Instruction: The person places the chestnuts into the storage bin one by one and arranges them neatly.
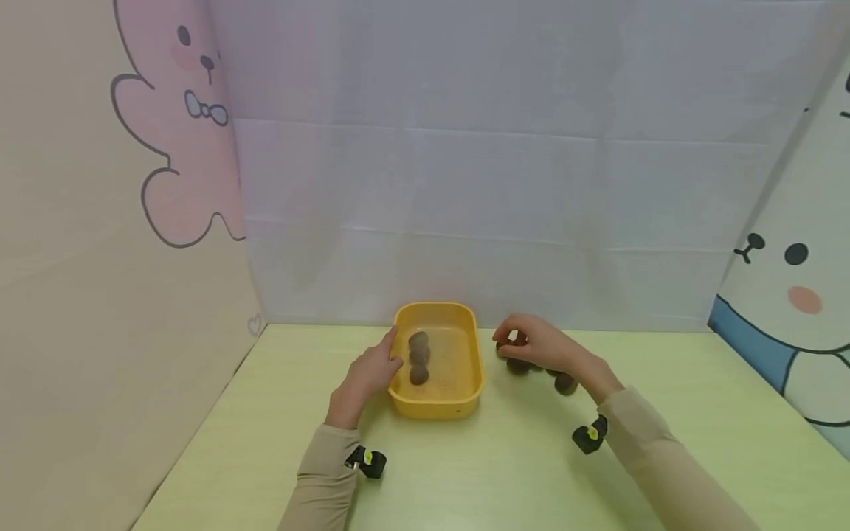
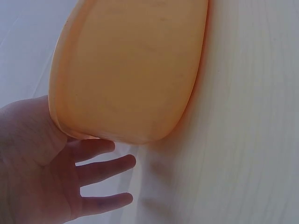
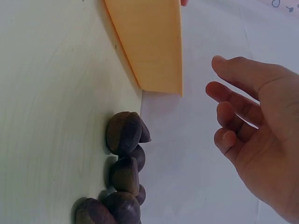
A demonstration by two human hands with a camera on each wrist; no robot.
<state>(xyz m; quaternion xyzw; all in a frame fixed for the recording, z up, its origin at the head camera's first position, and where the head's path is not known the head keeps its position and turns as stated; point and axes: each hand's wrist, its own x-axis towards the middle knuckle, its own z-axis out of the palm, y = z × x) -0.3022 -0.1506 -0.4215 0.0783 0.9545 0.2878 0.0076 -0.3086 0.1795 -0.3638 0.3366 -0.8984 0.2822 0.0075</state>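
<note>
Left hand point(image 1: 370, 369) grips the bin point(image 1: 434, 410) by its edge point(image 1: 390, 386); right hand point(image 1: 541, 344), fingers parted, hovers above chestnuts point(image 1: 565, 383) across a table gap point(image 1: 493, 387).

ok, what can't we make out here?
Head: chestnuts beside the yellow tray, partly hidden by the right hand.
Head: chestnut count in the tray, blurred.
Left wrist: tray interior, behind its wall; far part cut off by the upper edge.
Right wrist: lowest chestnuts, cut by bottom edge.
</note>
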